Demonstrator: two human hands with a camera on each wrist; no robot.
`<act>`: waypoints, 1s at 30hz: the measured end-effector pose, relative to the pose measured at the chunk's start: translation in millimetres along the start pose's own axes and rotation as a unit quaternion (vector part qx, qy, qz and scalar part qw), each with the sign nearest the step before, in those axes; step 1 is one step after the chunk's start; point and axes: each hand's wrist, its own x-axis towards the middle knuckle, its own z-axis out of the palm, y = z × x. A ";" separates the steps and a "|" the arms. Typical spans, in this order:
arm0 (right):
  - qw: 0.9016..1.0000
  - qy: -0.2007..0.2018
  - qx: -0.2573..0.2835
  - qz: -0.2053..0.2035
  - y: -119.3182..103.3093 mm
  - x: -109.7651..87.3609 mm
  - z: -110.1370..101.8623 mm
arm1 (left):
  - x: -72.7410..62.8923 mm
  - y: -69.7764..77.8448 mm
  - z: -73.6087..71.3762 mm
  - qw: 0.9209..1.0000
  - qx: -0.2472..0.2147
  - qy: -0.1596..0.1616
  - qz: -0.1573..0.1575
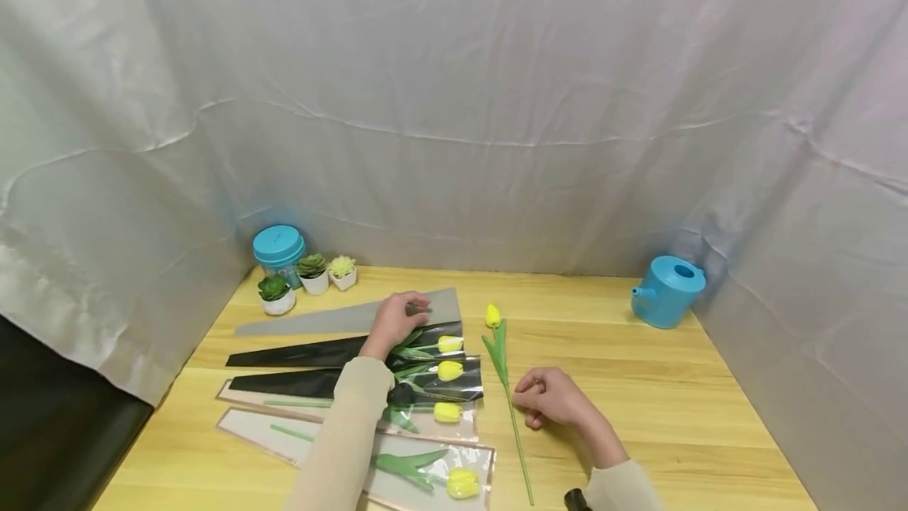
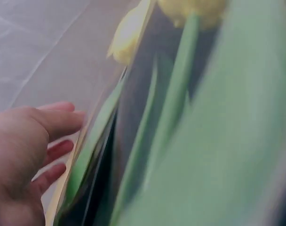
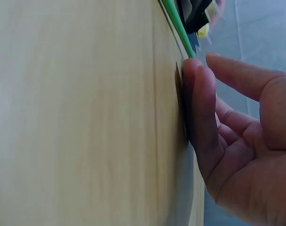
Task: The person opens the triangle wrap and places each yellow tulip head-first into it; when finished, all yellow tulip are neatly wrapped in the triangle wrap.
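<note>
My left hand (image 1: 399, 323) is over the wide end of a flat grey flower sleeve (image 1: 312, 322), fingers bent and parted from the thumb. In the left wrist view its fingers are spread beside a black-backed clear sleeve (image 2: 133, 99) with a yellow tulip in it. A single loose yellow tulip (image 1: 500, 357) with a green stem lies unwrapped to the right of the sleeves. Right at its stem are the fingertips of my right hand (image 1: 558, 398). The right wrist view has the thumb and index finger apart, the stem (image 3: 178, 28) just beyond the fingertips.
Two black sleeves (image 1: 298, 353) and two pale, pink-edged sleeves (image 1: 248, 423), each with a yellow tulip, lie below the grey one. Small potted succulents (image 1: 314, 274) and a blue-lidded jar (image 1: 279, 247) stand back left, a blue watering can (image 1: 667, 294) back right. Grey curtains (image 1: 482, 195) enclose the table.
</note>
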 end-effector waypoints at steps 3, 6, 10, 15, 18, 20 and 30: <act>1.000 0.009 0.001 0.008 0.4 1.1 5.6 | 3.2 1.3 10.0 1.000 -0.015 -0.020 0.004; 1.000 0.015 -0.006 0.015 0.6 1.7 9.4 | 3.4 0.5 17.2 0.999 -0.023 -0.022 -0.001; 0.999 0.015 -0.026 0.014 -1.5 1.8 11.0 | 5.0 -0.9 21.5 0.999 -0.032 -0.008 -0.010; 0.999 0.020 -0.044 0.012 -4.3 3.8 11.5 | 9.4 -1.1 26.5 0.999 -0.033 0.016 -0.019; 0.998 0.024 -0.048 0.017 -4.6 5.0 12.3 | 9.5 -1.9 28.8 0.999 -0.032 0.028 -0.027; 0.998 0.026 -0.046 0.020 -4.3 5.7 12.5 | 9.9 -2.7 30.2 0.999 -0.029 0.036 -0.028; 0.999 0.015 -0.042 0.015 -0.9 7.8 10.4 | 5.8 -3.1 28.1 0.995 -0.076 0.056 -0.031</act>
